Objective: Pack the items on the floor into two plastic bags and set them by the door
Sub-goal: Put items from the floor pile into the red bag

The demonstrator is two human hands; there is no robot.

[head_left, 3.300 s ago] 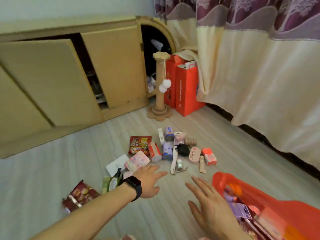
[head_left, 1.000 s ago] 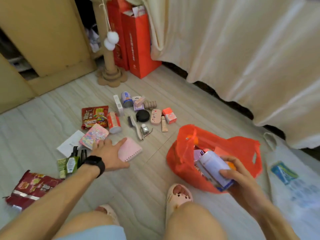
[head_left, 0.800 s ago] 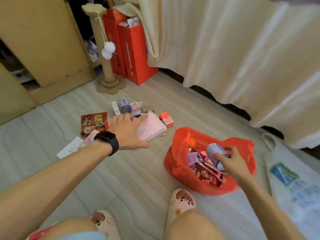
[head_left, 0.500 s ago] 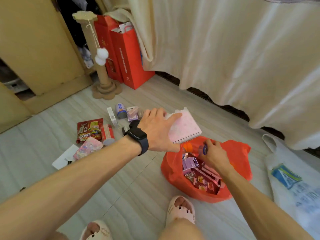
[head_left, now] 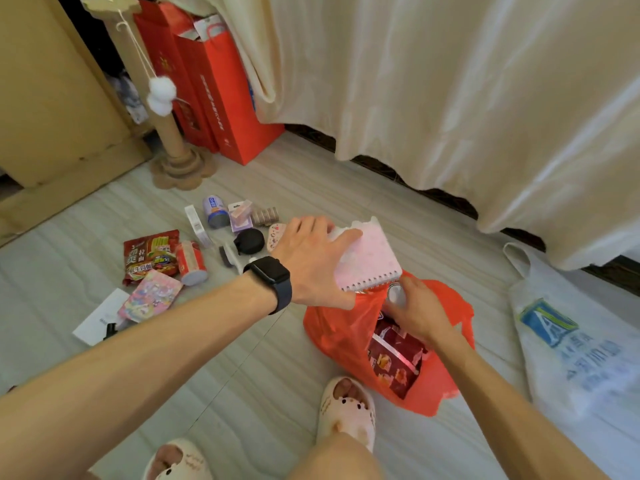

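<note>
Filling red bag (head_left: 339,337). Clamping notebook (head_left: 370,261) between left hand (head_left: 311,265) fingers and thumb, holding it just above bag mouth. Gripping can (head_left: 396,295) in right hand (head_left: 415,313), fingers curled round it, at mouth. Next, probably: releasing can, clearing hand, sliding notebook in edgewise. Leaving noodle pack (head_left: 152,254) and other items on floor.

The plastic bag (head_left: 339,337) is orange-red, with a dark red snack packet (head_left: 394,358) inside it and a grey-ended can (head_left: 396,293) at its mouth. Just above it is a pale pink notebook (head_left: 372,261) with white rings; left of it lies a red noodle packet (head_left: 149,254). Right of it lies a white bag (head_left: 568,341) printed blue and green.
</note>
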